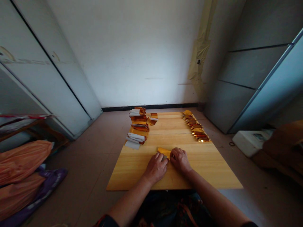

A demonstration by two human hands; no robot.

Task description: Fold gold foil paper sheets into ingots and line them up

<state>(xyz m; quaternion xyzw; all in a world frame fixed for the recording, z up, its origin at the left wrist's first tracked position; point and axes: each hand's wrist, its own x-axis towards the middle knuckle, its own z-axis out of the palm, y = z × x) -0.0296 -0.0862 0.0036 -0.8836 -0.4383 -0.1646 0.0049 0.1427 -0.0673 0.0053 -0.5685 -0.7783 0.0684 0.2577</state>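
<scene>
Both hands work at the near middle of the board [208, 170]. Left hand [156, 167] and right hand [180, 160] each pinch the gold sheet [164, 152], which lies on the board between them. Foil stack [139, 129] at far left; folded pieces [195, 126] in a row at far right.

We count one left hand [156, 167], one right hand [180, 160], one gold sheet [163, 152], one worktop [203, 167], one paper heap [139, 129], one row of folded pieces [196, 126] too small to number, two orange sacks [23, 157], one purple bag [50, 181].
</scene>
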